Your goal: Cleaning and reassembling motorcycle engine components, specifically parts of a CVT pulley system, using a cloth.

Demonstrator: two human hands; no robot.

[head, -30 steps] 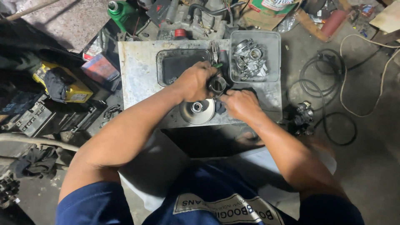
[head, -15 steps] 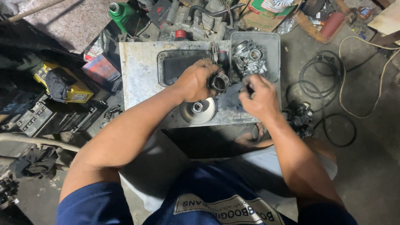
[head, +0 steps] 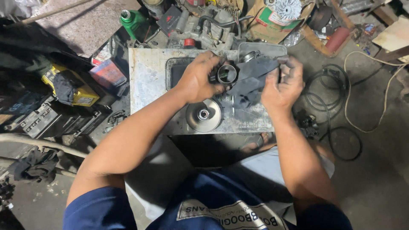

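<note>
- Your right hand [head: 279, 87] has come up from the tray since half a second ago, and now has its fingers closed around a dark rag [head: 251, 81].
- Your left hand [head: 198, 79] still grips the round metal part [head: 226, 74] tightly, holding it above the metal plate [head: 147, 81].
- Rag and part now touch, so wiping looks to be under way.
- Silver disc [head: 203, 114] lies on the plate below, untouched.
</note>
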